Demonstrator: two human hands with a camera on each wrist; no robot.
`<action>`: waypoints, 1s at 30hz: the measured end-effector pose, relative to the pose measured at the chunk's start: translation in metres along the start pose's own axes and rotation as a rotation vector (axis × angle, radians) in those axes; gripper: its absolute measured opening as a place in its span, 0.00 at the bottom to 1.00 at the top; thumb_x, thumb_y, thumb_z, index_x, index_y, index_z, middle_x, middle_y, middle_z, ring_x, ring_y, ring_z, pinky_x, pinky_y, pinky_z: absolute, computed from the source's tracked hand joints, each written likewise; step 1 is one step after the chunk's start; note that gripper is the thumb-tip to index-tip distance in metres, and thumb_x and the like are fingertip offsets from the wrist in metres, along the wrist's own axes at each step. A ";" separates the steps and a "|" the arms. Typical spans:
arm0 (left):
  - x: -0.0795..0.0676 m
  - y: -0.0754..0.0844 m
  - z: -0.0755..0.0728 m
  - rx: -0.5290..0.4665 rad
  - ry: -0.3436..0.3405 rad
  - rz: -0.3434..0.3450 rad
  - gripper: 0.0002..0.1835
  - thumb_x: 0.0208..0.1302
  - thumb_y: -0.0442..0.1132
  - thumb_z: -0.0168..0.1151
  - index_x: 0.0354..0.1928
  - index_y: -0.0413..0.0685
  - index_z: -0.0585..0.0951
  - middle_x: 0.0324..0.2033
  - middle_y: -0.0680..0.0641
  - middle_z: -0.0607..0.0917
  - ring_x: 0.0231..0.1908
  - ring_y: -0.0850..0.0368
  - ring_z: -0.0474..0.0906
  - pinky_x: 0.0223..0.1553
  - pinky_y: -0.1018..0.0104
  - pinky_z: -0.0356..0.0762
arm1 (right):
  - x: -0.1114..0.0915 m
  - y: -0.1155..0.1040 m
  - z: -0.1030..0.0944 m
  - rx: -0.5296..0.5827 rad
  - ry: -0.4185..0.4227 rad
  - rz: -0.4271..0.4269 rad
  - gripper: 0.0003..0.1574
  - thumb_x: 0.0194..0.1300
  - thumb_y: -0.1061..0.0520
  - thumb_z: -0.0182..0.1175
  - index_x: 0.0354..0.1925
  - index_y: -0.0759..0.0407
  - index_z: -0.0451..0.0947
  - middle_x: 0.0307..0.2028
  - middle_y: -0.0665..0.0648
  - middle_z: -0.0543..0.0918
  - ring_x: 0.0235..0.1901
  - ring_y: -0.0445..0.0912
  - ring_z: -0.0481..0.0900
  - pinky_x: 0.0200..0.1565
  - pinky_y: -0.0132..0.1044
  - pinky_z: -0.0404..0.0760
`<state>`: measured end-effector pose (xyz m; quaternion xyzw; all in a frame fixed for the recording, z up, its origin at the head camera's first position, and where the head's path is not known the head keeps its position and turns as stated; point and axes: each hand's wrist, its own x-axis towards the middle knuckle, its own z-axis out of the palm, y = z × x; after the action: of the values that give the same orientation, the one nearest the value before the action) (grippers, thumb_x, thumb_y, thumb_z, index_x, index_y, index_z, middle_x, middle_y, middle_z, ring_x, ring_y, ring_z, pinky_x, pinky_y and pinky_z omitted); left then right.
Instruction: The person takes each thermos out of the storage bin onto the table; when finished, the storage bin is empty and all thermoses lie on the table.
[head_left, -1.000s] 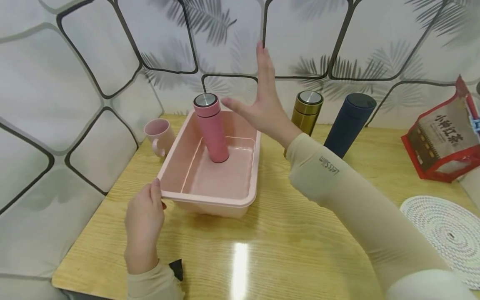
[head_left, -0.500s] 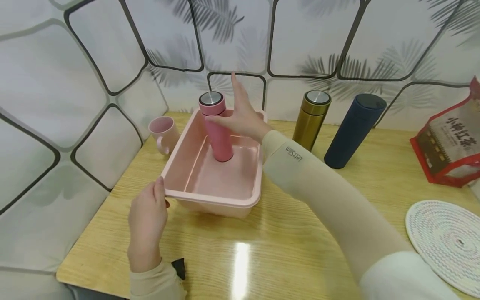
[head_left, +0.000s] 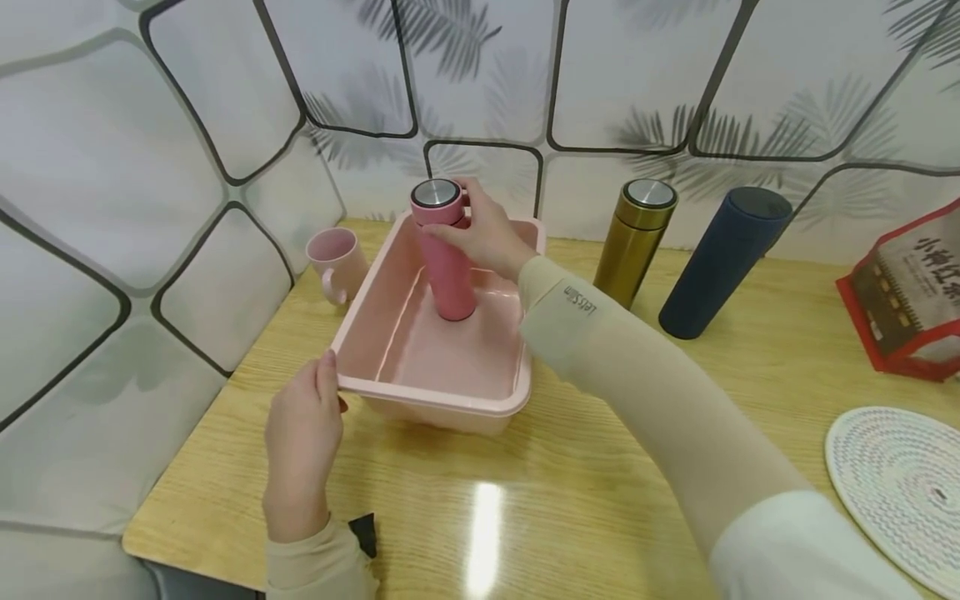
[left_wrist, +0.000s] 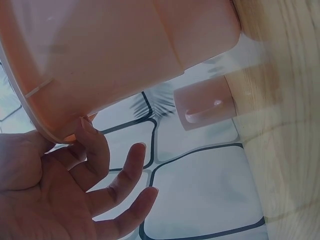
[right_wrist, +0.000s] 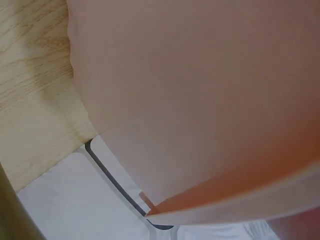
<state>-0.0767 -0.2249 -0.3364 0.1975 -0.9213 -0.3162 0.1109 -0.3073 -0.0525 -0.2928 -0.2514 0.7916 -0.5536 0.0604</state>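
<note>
A pink thermos bottle (head_left: 450, 279) with a silver-topped lid stands inside a pale pink plastic basin (head_left: 435, 400). My right hand (head_left: 491, 237) grips its upper part, thumb across the front and fingers round the far side. At the basin's near left corner my left hand (head_left: 303, 429) pinches the rim between thumb and index finger. In the left wrist view, the other fingers (left_wrist: 132, 165) of that hand spread loosely below the basin wall (left_wrist: 115, 55). The right wrist view is mostly filled by the basin's side (right_wrist: 190, 100); neither my right hand nor the bottle shows clearly there.
A pink mug (head_left: 339, 267) stands left of the basin. To the right are a gold thermos bottle (head_left: 636, 246) and a navy one (head_left: 723, 262). A red-edged tea bag (head_left: 911, 292) and a round woven mat (head_left: 900, 492) lie farther right. A patterned wall borders the table.
My right hand has moved left and down from above the basin and closed round the pink thermos bottle. My left hand keeps its hold on the rim. The view has shifted slightly.
</note>
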 end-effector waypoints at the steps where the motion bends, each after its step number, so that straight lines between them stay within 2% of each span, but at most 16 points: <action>1: 0.000 0.000 0.000 -0.001 0.000 0.001 0.32 0.80 0.55 0.29 0.37 0.37 0.77 0.24 0.41 0.80 0.22 0.46 0.72 0.25 0.55 0.67 | -0.001 0.001 -0.001 0.002 0.009 -0.002 0.43 0.63 0.54 0.69 0.70 0.51 0.58 0.54 0.55 0.73 0.51 0.46 0.75 0.52 0.34 0.74; 8: -0.001 0.002 0.001 0.004 0.007 0.009 0.32 0.80 0.54 0.29 0.37 0.37 0.77 0.24 0.42 0.80 0.23 0.46 0.72 0.25 0.54 0.67 | -0.007 -0.003 -0.018 -0.049 0.064 -0.032 0.42 0.62 0.54 0.70 0.68 0.52 0.60 0.53 0.56 0.74 0.48 0.46 0.76 0.50 0.32 0.74; 16: 0.000 0.001 0.000 0.006 -0.003 0.005 0.33 0.80 0.55 0.28 0.39 0.36 0.77 0.25 0.41 0.80 0.23 0.45 0.72 0.25 0.54 0.67 | -0.020 -0.027 -0.056 -0.018 0.079 -0.049 0.44 0.62 0.51 0.70 0.70 0.52 0.59 0.55 0.56 0.74 0.46 0.48 0.79 0.46 0.38 0.80; 23: 0.000 0.000 -0.001 -0.006 -0.023 -0.015 0.34 0.80 0.56 0.27 0.40 0.36 0.77 0.26 0.40 0.80 0.25 0.45 0.72 0.25 0.55 0.67 | -0.048 -0.069 -0.105 0.030 0.123 -0.052 0.43 0.63 0.51 0.69 0.69 0.45 0.59 0.57 0.56 0.73 0.50 0.50 0.79 0.45 0.46 0.81; 27: 0.001 0.000 -0.001 -0.004 -0.037 -0.014 0.34 0.80 0.56 0.26 0.42 0.35 0.77 0.27 0.39 0.80 0.26 0.44 0.73 0.25 0.55 0.67 | -0.073 -0.094 -0.140 0.034 0.159 -0.099 0.40 0.65 0.54 0.67 0.69 0.44 0.60 0.60 0.57 0.72 0.53 0.53 0.78 0.45 0.44 0.82; 30: 0.001 0.000 -0.002 0.001 -0.042 -0.014 0.34 0.80 0.55 0.26 0.43 0.34 0.76 0.27 0.39 0.80 0.26 0.44 0.73 0.25 0.54 0.67 | -0.094 -0.109 -0.167 0.008 0.182 -0.143 0.39 0.67 0.58 0.64 0.70 0.40 0.61 0.62 0.58 0.70 0.56 0.55 0.76 0.43 0.39 0.83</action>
<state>-0.0766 -0.2265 -0.3350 0.1972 -0.9222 -0.3204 0.0890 -0.2525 0.1041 -0.1479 -0.2559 0.7716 -0.5801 -0.0504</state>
